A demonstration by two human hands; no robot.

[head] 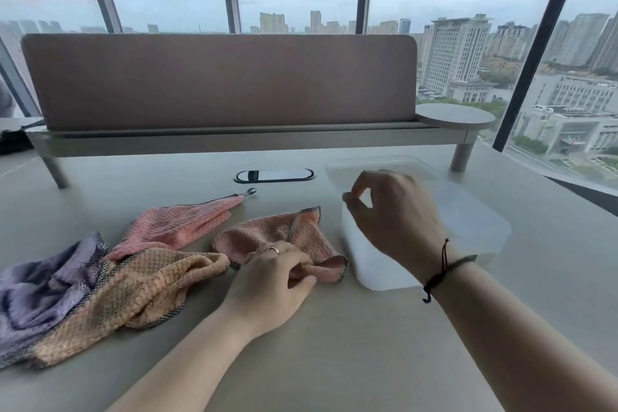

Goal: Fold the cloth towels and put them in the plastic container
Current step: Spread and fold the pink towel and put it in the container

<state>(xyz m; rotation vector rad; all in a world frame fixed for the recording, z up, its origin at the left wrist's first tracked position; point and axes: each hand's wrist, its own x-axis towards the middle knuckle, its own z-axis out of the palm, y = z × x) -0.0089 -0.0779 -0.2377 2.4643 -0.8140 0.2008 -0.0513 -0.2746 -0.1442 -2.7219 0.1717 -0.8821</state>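
On the table (334, 344), crumpled towels (150, 264) are spread at the left, a container (468, 227) is set at the right with a lid (378, 165) behind it, and a screen (217, 84) is placed behind everything.

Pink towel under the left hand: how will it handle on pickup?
Likely floppy: the pink towel lies crumpled in soft folds, so it should drape from wherever the left hand grips it. Probably light. Its waffle weave looks grippy, unlikely to slip.
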